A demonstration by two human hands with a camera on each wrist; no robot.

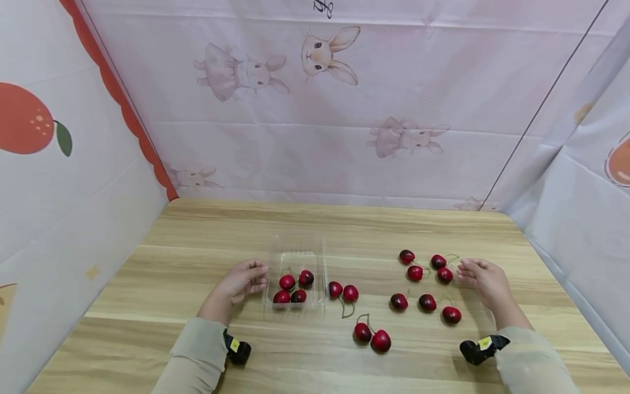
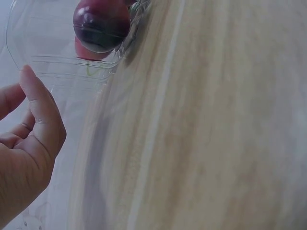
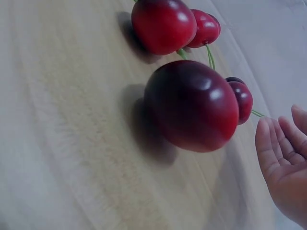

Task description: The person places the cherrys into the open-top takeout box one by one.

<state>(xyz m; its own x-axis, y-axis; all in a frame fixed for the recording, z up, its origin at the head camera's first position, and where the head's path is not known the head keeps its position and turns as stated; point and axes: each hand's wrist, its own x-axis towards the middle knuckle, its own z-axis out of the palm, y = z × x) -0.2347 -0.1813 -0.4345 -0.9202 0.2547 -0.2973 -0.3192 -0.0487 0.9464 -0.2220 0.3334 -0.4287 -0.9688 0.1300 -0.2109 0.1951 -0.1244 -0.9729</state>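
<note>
A clear plastic box (image 1: 319, 257) holds several dark red cherries (image 1: 287, 282) on the left half of the table. My left hand (image 1: 243, 280) is beside its left wall, fingers loosely bent; in the left wrist view a fingertip (image 2: 28, 72) is right at the box's edge. My right hand (image 1: 484, 279) is at the right of the loose cherries, fingers relaxed with nothing between them. Its fingertips are close to the stem of a cherry pair (image 1: 444, 275). In the right wrist view, a large cherry (image 3: 192, 105) stands in front of others, left of the fingers.
One cherry pair (image 1: 350, 293) lies right beside the box, another pair (image 1: 380, 340) nearer the front. More cherries (image 1: 427, 302) are scattered on the right of the wood-grain table (image 1: 221, 230). A printed cloth (image 1: 295, 148) hangs behind, with cloth at both sides.
</note>
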